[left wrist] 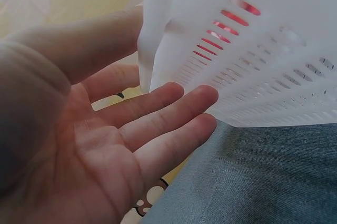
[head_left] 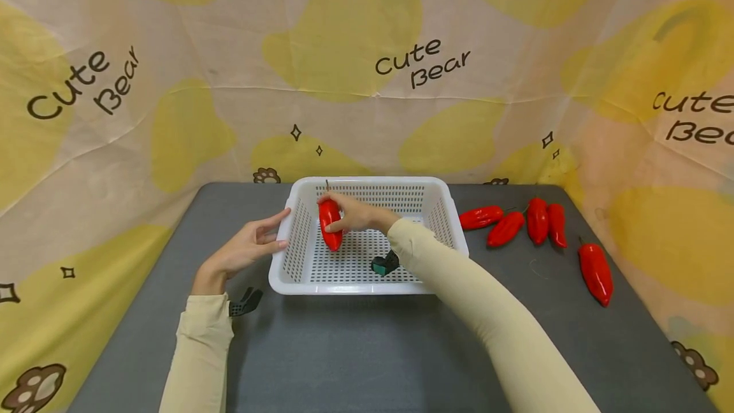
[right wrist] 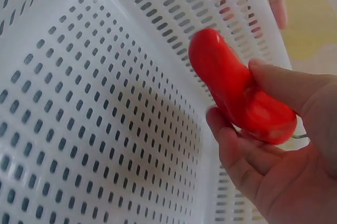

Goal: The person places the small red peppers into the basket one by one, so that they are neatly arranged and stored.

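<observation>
My right hand (head_left: 358, 213) reaches into a white perforated plastic basket (head_left: 355, 289) and grips a red pepper (head_left: 330, 222) between thumb and fingers. The pepper is long, with its thin stem pointing to the far side, near the basket's left wall. In the right wrist view the pepper (right wrist: 224, 71) shows above the basket floor, its stem end by the palm. My left hand (head_left: 246, 247) touches the outside of the basket's left rim, its fingers mostly straight. Seen from the left wrist, the palm (left wrist: 95, 150) faces the slotted wall, and red shows through the slots.
Right of the basket, several red peppers (head_left: 537, 222) lie on the grey table (head_left: 355, 355). Another pepper (head_left: 595, 273) lies apart near the table's right edge. A printed cloth (head_left: 344, 50) hangs behind and along both sides.
</observation>
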Action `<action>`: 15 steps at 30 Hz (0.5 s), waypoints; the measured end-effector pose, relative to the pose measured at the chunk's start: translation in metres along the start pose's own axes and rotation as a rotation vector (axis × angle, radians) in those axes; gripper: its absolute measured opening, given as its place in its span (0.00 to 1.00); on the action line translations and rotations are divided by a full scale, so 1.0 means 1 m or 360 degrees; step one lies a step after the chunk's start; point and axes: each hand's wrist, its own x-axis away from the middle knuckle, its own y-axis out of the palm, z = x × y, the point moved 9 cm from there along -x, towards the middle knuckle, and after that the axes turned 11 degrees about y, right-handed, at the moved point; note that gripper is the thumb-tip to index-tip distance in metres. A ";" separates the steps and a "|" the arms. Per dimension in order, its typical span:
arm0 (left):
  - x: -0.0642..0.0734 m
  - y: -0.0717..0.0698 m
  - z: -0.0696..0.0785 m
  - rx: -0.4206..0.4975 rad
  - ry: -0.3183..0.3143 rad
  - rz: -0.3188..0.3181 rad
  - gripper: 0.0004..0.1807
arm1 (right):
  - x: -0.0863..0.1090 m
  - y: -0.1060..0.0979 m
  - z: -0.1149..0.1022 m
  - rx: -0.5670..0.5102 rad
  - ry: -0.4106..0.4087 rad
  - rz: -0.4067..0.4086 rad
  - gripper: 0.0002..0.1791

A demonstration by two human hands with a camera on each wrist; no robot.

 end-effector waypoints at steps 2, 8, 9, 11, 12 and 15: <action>0.000 0.000 -0.001 -0.0002 -0.0001 0.0001 0.43 | -0.002 0.004 -0.001 0.0012 -0.0001 -0.0021 0.36; 0.001 0.000 -0.002 -0.0019 0.0004 -0.0004 0.43 | -0.010 0.013 0.002 0.0052 0.0030 -0.0032 0.34; 0.001 0.000 -0.002 -0.0018 0.0003 -0.0007 0.43 | -0.012 0.015 0.003 0.0054 0.0045 -0.0036 0.34; 0.001 0.000 -0.001 -0.0018 0.0001 -0.0009 0.43 | -0.014 0.017 0.005 0.0056 0.0072 -0.0048 0.34; 0.001 0.000 -0.001 -0.0019 -0.0001 -0.0008 0.43 | -0.015 0.018 0.006 0.0051 0.0083 -0.0059 0.33; 0.002 -0.001 -0.002 -0.0043 -0.0013 -0.0001 0.43 | -0.016 0.020 0.008 0.0044 0.0097 -0.0087 0.33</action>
